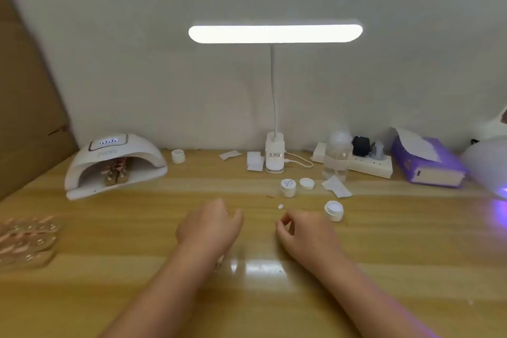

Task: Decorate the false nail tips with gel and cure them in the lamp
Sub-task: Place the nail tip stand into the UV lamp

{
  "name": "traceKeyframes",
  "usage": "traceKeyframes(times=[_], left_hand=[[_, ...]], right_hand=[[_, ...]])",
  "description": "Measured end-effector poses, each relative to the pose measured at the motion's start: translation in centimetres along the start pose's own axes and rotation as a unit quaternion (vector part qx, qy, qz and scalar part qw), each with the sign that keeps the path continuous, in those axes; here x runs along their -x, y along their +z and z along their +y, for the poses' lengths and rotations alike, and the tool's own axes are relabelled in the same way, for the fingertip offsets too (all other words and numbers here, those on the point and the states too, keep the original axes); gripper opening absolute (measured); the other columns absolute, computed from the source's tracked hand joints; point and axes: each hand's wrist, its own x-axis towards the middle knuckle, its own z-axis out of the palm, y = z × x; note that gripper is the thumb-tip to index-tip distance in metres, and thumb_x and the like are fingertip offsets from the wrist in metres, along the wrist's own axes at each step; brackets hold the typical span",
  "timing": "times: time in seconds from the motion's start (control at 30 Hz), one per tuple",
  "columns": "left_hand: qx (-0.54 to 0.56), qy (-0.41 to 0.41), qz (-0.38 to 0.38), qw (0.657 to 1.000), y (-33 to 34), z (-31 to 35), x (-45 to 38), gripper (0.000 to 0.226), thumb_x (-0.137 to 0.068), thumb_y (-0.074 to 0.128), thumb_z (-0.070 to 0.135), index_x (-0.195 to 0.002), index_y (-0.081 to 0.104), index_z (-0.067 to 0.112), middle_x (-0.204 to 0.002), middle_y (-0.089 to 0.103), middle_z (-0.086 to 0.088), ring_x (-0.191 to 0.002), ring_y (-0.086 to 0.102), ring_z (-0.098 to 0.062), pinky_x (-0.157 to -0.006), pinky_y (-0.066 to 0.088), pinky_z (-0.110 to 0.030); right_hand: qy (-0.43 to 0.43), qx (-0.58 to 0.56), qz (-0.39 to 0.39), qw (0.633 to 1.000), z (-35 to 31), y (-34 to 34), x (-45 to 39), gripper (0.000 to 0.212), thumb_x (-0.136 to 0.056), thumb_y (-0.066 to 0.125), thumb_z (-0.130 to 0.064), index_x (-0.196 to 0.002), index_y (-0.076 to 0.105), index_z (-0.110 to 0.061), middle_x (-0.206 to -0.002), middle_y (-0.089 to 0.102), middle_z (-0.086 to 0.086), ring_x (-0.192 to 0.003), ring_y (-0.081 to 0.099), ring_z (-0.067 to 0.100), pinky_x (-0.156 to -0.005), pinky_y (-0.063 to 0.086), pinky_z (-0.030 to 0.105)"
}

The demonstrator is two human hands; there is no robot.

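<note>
The white curing lamp [115,164] stands at the back left with its display lit. Pink nail tips on stands [118,171] sit inside its opening. More pink nail tips on a clear rack [27,239] lie at the left edge. A labelled gel jar [288,187], a loose lid [306,183] and an open jar [334,210] stand right of centre. My left hand [210,228] rests on the table, fingers loosely curled, nothing seen in it. My right hand [304,233] lies beside the open jar with fingers curled in and thumb against the forefinger. A tiny white bit [280,206] lies just beyond it.
A lit desk lamp [274,33] stands at the back centre, with cotton pads [255,160] beside its base. Another small jar [178,156], a clear bottle [338,156], a power strip [367,166], a purple tissue box [428,163] and a second lamp glowing purple [491,164] line the back and right.
</note>
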Motion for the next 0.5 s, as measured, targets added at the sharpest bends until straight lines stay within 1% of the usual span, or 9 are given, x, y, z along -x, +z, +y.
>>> traceKeyframes(times=[0.03,0.07,0.13,0.17,0.23,0.3,0.4,0.5], left_hand=[[-0.035,-0.001,0.000,0.999,-0.2,-0.1,-0.2,0.039,-0.088,0.040,0.056,-0.090,0.060,0.023,-0.079,0.061,0.000,-0.072,0.059,-0.017,-0.052,0.035,-0.025],[-0.075,-0.002,0.007,0.997,0.0,-0.2,-0.5,0.044,-0.087,0.042,0.057,-0.088,0.062,0.018,-0.076,0.060,0.000,-0.069,0.058,-0.018,-0.051,0.035,-0.024],[-0.100,-0.010,-0.007,0.995,0.4,-0.6,-0.9,0.044,-0.085,0.043,0.059,-0.070,0.060,0.021,-0.065,0.056,0.004,-0.060,0.052,-0.015,-0.048,0.032,-0.023],[-0.098,-0.017,-0.025,0.995,0.6,-0.8,-1.1,0.043,-0.084,0.045,0.058,-0.065,0.056,0.021,-0.063,0.056,0.006,-0.059,0.052,-0.013,-0.047,0.031,-0.022],[-0.090,-0.025,-0.043,0.995,1.3,-0.9,-1.3,0.037,-0.081,0.048,0.051,-0.063,0.055,0.020,-0.064,0.058,0.006,-0.060,0.054,-0.014,-0.048,0.031,-0.022],[-0.088,-0.019,-0.027,0.996,1.6,-1.1,-1.3,0.032,-0.080,0.048,0.046,-0.061,0.054,0.020,-0.062,0.056,0.006,-0.058,0.053,-0.014,-0.048,0.030,-0.021],[-0.068,-0.010,-0.020,0.997,1.7,-1.0,-1.1,0.033,-0.080,0.049,0.043,-0.056,0.048,0.020,-0.055,0.050,0.006,-0.051,0.048,-0.015,-0.046,0.028,-0.021],[0.027,-0.023,-0.059,0.998,1.3,-0.9,-1.4,0.031,-0.078,0.053,0.041,-0.057,0.047,0.018,-0.053,0.046,0.005,-0.049,0.045,-0.016,-0.047,0.028,-0.022]], right_hand=[[-0.004,0.013,0.001,1.000,0.0,0.2,0.0,0.021,-0.088,0.048,-0.041,-0.084,0.062,-0.026,-0.073,0.063,-0.009,-0.073,0.060,0.011,-0.050,0.032,0.023],[-0.007,0.021,0.013,1.000,-0.1,0.2,0.0,0.021,-0.088,0.048,-0.041,-0.083,0.062,-0.026,-0.072,0.062,-0.009,-0.072,0.060,0.011,-0.048,0.029,0.021],[-0.017,0.033,0.031,0.999,0.2,0.5,-0.1,0.021,-0.088,0.048,-0.040,-0.079,0.060,-0.025,-0.068,0.059,-0.010,-0.068,0.057,0.012,-0.045,0.024,0.019],[-0.023,0.037,0.033,0.999,0.1,0.5,-0.2,0.022,-0.088,0.048,-0.040,-0.078,0.059,-0.024,-0.066,0.058,-0.009,-0.067,0.056,0.012,-0.044,0.024,0.019],[-0.028,0.049,0.031,0.998,0.0,0.7,-0.1,0.024,-0.088,0.047,-0.040,-0.077,0.060,-0.022,-0.067,0.059,-0.008,-0.066,0.056,0.013,-0.044,0.025,0.020],[-0.030,0.055,0.034,0.997,0.0,0.7,-0.1,0.025,-0.088,0.046,-0.040,-0.077,0.060,-0.022,-0.069,0.061,-0.007,-0.067,0.057,0.013,-0.046,0.029,0.023],[-0.034,0.060,0.039,0.997,0.1,0.8,0.0,0.025,-0.088,0.046,-0.038,-0.078,0.061,-0.020,-0.070,0.062,-0.006,-0.067,0.057,0.014,-0.049,0.034,0.025],[-0.036,0.054,0.041,0.997,0.0,0.7,0.1,0.025,-0.089,0.046,-0.037,-0.082,0.063,-0.020,-0.071,0.062,-0.006,-0.069,0.058,0.014,-0.051,0.036,0.025]])
